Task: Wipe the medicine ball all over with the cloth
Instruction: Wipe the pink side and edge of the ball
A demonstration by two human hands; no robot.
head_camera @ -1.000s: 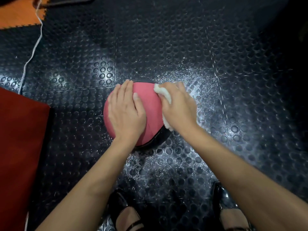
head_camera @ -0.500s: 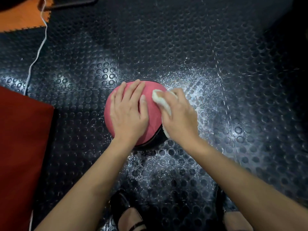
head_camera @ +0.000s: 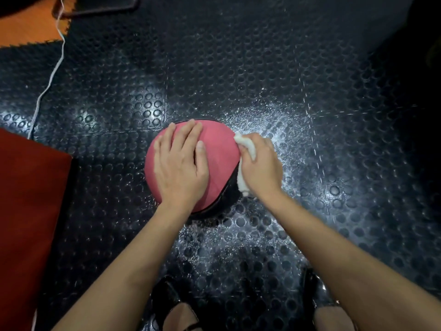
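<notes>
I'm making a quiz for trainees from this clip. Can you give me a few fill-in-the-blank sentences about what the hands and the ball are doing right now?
1. The left hand rests flat on the ____ panel of the medicine ball.
2. The right hand presses a ____ cloth against the ball's right side.
3. The ball sits on a black studded floor mat, and a thin white ____ runs along the mat at upper left.

Missing words: pink; white; cord

No text, label, brand, number or sign can be read anywhere: the medicine ball (head_camera: 219, 154), the cloth (head_camera: 245, 149) and the studded floor mat (head_camera: 262, 68) show none.
</notes>
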